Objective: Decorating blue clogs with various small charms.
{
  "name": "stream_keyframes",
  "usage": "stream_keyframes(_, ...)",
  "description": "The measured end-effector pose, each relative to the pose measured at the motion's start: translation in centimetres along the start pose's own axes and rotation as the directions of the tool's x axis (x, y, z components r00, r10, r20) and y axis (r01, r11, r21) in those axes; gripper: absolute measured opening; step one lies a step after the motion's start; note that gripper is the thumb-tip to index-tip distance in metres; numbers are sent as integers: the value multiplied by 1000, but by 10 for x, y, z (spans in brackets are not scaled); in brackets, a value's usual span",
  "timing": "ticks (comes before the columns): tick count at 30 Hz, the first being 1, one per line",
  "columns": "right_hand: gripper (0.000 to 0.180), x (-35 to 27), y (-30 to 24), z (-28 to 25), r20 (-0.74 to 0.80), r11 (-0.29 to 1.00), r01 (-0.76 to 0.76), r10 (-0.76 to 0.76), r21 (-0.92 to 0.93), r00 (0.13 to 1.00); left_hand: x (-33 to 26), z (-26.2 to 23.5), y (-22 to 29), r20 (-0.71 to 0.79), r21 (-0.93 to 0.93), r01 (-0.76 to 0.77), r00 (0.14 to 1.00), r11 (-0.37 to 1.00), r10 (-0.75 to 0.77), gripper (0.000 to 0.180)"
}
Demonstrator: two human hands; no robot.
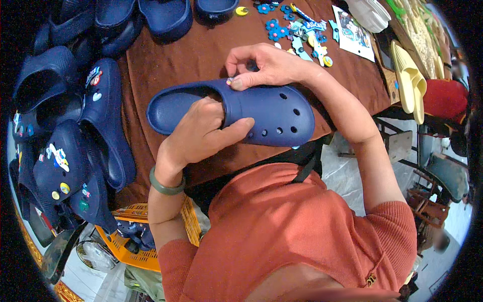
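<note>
A navy blue clog with round holes in its upper lies on the brown cloth, toe to the right. My left hand, with a green bangle at the wrist, grips its upper. The fingers reach into the foot opening and are partly hidden; the thumb presses on top beside the near holes. At the far edge of the opening, my right hand has its thumb and fingers bent together. A tiny colourful shoe charm shows at its thumb tip, against the clog's rim.
Loose charms and a printed sheet lie at the back right. Navy clogs, some with charms, crowd the left; navy slip-ons line the back. Below left stands an orange basket. Pale yellow slippers are at the right.
</note>
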State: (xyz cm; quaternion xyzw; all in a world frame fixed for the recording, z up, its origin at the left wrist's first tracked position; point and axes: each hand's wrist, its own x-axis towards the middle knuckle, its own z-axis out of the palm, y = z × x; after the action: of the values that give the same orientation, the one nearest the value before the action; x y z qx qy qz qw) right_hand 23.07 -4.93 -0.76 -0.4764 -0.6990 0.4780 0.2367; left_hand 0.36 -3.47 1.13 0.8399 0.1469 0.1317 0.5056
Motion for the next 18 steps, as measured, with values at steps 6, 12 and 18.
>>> stream_keyframes(6, 53, 0, 2, 0, -29, 1000, 13, -14, -13, 999, 2, 1, 1, -4, -54, 27, 1000, 998, -28, 26)
stream_keyframes(12, 43, 1, 2, 0, -26, 998, 20, -22, -55, 999, -3, 1, -10, 48, 113, -87, 995, 990, 82, 22)
stream_keyframes(18, 56, 1, 4, 1, -30, 997, 8, -10, -72, 999, -4, 3, -10, 18, 52, -44, 999, 998, 43, 11)
